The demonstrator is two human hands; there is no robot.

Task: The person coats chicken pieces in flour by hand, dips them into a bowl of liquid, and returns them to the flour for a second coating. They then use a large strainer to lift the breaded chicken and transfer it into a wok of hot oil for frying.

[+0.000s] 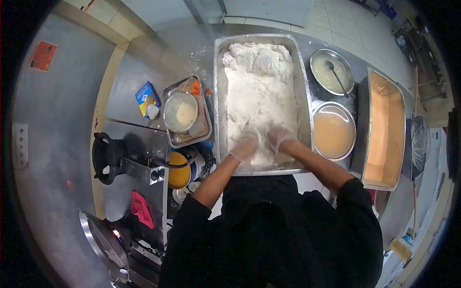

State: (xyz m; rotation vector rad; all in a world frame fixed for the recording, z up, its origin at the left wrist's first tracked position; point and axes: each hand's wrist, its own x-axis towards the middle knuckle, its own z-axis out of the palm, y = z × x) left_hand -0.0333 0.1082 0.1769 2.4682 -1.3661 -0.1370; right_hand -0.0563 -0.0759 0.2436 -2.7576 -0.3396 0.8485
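Observation:
A large steel tray of white flour lies straight ahead of me. Floured, lumpy pieces are heaped at its far end. My left hand, in a clear plastic glove, is down in the flour near the tray's close edge. Beside it, my right hand, gloved the same way, also reaches into the flour. Both hands are smeared by motion and partly covered in flour, so I cannot make out their fingers or whether they grip anything.
To the right stand a bowl of pale liquid with a ladle, a bowl of orange-tan liquid and a deep orange-tinted pan. On the left are a small tray with a floury bowl, a yellow-blue box and a burner.

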